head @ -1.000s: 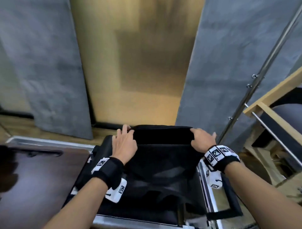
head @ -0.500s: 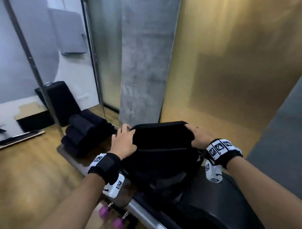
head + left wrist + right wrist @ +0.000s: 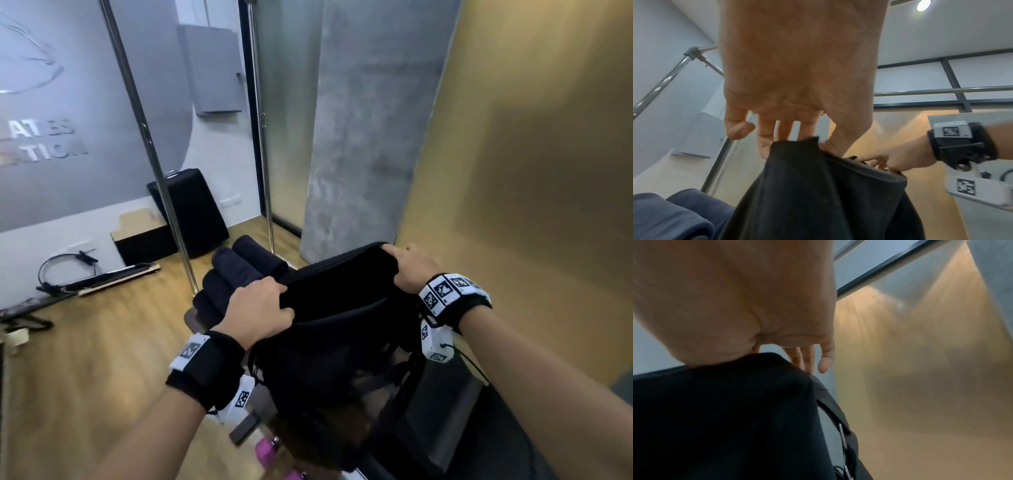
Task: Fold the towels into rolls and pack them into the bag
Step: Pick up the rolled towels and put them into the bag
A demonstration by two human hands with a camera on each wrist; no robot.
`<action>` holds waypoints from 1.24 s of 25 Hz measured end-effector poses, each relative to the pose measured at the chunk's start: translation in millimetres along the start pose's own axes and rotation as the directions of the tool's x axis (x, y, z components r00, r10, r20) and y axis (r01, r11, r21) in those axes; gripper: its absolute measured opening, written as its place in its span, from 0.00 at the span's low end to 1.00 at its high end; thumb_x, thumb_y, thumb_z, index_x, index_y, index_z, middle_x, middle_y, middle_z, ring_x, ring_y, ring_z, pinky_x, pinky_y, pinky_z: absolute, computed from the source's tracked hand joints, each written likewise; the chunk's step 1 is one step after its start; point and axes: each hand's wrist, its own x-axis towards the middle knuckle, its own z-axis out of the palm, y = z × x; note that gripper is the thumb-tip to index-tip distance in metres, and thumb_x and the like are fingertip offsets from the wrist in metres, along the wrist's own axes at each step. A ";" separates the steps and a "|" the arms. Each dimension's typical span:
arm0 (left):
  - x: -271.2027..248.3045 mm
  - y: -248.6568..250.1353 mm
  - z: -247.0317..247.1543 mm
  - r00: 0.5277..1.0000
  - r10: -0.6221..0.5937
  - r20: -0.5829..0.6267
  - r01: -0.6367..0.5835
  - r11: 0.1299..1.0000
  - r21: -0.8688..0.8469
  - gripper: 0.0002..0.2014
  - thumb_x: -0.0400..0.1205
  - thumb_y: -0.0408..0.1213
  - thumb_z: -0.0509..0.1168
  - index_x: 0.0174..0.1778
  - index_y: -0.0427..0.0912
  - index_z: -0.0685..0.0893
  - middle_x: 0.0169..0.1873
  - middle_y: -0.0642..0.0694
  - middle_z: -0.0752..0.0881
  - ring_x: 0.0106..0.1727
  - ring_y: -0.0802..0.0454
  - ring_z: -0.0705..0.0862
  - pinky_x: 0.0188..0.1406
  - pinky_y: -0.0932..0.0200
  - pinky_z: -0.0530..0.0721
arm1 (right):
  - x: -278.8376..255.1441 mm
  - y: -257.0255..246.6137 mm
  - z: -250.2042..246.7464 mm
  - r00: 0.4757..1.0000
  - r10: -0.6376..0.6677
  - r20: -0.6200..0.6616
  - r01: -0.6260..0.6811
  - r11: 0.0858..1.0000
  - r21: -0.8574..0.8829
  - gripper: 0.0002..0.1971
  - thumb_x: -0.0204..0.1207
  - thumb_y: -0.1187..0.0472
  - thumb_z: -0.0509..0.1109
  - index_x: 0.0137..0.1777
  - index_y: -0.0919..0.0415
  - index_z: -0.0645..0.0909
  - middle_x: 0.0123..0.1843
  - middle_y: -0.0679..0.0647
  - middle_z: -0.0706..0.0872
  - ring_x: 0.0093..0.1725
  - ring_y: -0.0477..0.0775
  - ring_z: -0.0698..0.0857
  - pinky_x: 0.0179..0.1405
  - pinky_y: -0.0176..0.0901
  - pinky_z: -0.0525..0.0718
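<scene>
Bag (image 3: pixel 342 308), no readable label, gripped by both hands.

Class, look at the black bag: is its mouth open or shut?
Open. The left hand and right hand hold the black bag by its rim, its dark interior showing.

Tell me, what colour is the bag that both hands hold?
The bag is plain black, clearest in the head view.
</scene>
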 end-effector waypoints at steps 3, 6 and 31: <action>16.1 -18.5 6.5 1.000 0.028 0.010 -0.028 0.999 0.021 0.13 0.80 0.51 0.63 0.57 0.59 0.89 0.52 0.57 0.80 0.53 0.46 0.86 0.45 0.51 0.77 | 40.7 -29.6 21.7 1.000 -0.005 0.005 0.005 1.000 0.000 0.39 0.83 0.67 0.60 0.89 0.34 0.57 0.76 0.64 0.74 0.75 0.70 0.76 0.74 0.67 0.77; 36.0 -34.8 22.9 0.993 0.091 0.073 -0.095 0.994 0.046 0.09 0.82 0.49 0.61 0.53 0.58 0.85 0.46 0.57 0.75 0.45 0.47 0.83 0.40 0.52 0.73 | 73.7 -55.3 51.9 0.997 0.013 0.076 -0.016 0.999 0.032 0.39 0.83 0.68 0.59 0.90 0.37 0.56 0.77 0.64 0.73 0.77 0.71 0.75 0.75 0.68 0.77; 188.4 -49.3 69.2 0.749 0.569 0.338 -0.591 0.805 -0.045 0.21 0.85 0.33 0.59 0.72 0.56 0.76 0.70 0.42 0.66 0.53 0.41 0.80 0.47 0.48 0.77 | 4.9 -118.4 73.7 0.697 0.681 -0.223 -0.618 0.729 0.295 0.11 0.74 0.73 0.68 0.49 0.64 0.91 0.57 0.60 0.85 0.55 0.71 0.87 0.55 0.56 0.86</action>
